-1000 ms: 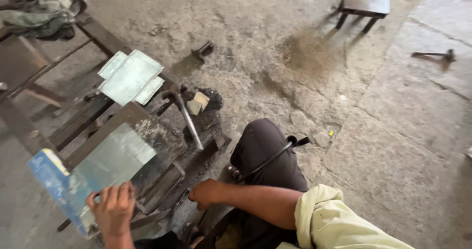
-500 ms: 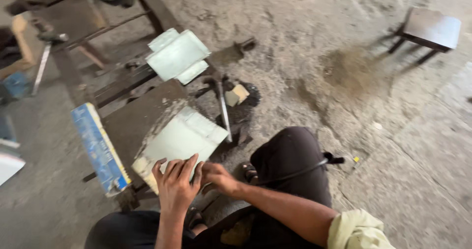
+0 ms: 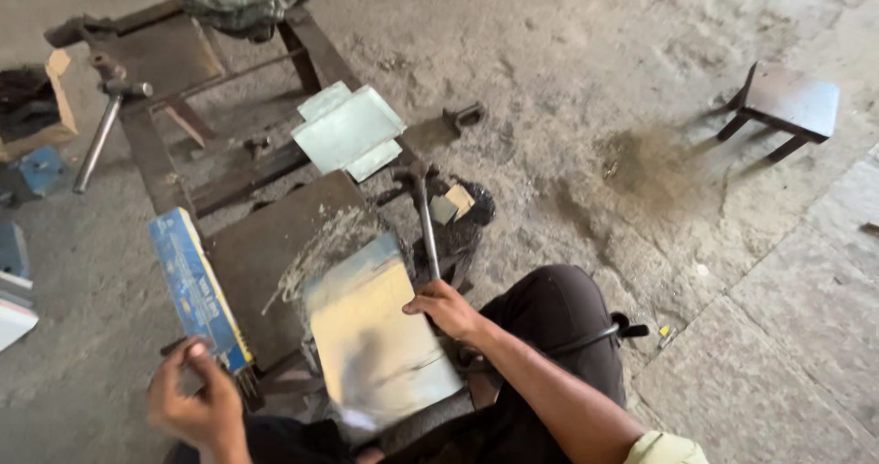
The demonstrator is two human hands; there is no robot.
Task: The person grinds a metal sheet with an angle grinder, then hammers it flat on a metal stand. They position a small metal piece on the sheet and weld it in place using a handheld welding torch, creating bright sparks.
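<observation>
Your right hand (image 3: 446, 306) rests on the right edge of the shiny metal sheet (image 3: 380, 345), fingers curled loosely over it, touching rather than gripping. The sheet lies tilted over the near edge of the bench (image 3: 265, 253). Your left hand (image 3: 194, 400) is blurred at the bench's near-left corner, fingers half curled, just below the long blue box (image 3: 197, 290) standing on edge along the left side; can't tell if it touches. A steel lever handle (image 3: 427, 230) rises at the right edge. A stack of pale sheets (image 3: 348, 132) sits at the far edge. Small stool (image 3: 789, 102) on the floor, well apart.
</observation>
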